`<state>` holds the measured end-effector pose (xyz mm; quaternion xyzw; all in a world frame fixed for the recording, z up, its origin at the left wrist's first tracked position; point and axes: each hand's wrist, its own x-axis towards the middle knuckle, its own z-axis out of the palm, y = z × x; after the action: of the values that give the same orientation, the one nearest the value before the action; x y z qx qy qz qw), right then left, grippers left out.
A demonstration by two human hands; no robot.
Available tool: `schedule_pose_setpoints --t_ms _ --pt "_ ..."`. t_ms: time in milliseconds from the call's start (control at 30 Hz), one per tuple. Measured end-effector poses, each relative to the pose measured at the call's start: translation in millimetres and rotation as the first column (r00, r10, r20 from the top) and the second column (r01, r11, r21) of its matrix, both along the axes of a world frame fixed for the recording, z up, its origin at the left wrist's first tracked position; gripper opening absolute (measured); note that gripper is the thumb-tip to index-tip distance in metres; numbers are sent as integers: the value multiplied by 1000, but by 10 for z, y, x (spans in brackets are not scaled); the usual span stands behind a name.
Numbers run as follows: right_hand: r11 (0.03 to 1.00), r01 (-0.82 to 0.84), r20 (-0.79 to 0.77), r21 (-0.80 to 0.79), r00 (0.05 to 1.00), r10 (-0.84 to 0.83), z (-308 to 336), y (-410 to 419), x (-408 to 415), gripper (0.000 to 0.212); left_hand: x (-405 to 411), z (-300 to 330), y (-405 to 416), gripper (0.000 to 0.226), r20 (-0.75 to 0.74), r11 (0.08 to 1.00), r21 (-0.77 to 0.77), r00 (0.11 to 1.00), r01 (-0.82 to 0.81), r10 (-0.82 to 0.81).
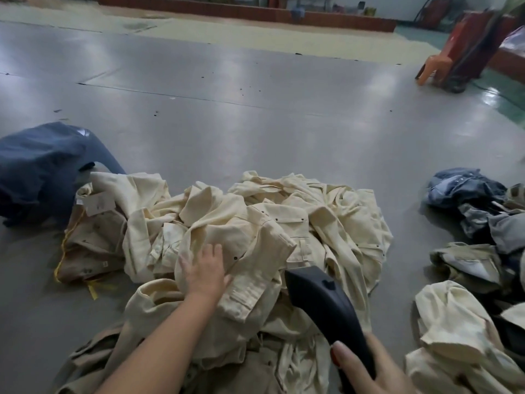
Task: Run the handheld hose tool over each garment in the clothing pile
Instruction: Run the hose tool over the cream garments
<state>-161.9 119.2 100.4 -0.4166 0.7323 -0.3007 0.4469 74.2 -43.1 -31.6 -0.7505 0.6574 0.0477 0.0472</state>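
A heap of cream garments (326, 223) lies on the grey floor in front of me. My left hand (206, 270) lies flat, fingers spread, on a cream garment (255, 237) with dark rivets at the top of the heap. My right hand (369, 365) grips the handle of a black handheld tool (321, 297). Its nozzle end points at the cream garment just right of my left hand. No hose is visible.
Dark blue garments (42, 172) lie at the left. A tan garment with yellow strings (91, 245) sits beside the heap. More denim, grey and cream clothes (477, 245) are piled at the right. An orange plastic chair (434, 66) stands far right on the grey floor (227, 109).
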Motion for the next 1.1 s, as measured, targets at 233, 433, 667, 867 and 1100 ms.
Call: schedule_pose_setpoints --t_ms 233,433,667,867,1100 --pt "996 -64 -2 -68 998 64 30 -6 -30 24 174 42 -23 30 113 975 -187 989 120 -100" --pt "980 -159 -28 -123 987 157 33 -74 189 47 216 452 82 49 189 850 -315 906 422 -380" --pt "945 -286 -83 -161 958 276 49 -285 422 32 172 406 288 24 -72 933 -40 930 358 -360" --pt "925 -349 -143 -148 933 329 65 -320 470 36 177 371 288 25 225 804 176 772 568 -595" --pt "928 -352 -122 -122 933 338 49 -314 434 36 51 611 338 18 188 896 -51 886 441 -425"
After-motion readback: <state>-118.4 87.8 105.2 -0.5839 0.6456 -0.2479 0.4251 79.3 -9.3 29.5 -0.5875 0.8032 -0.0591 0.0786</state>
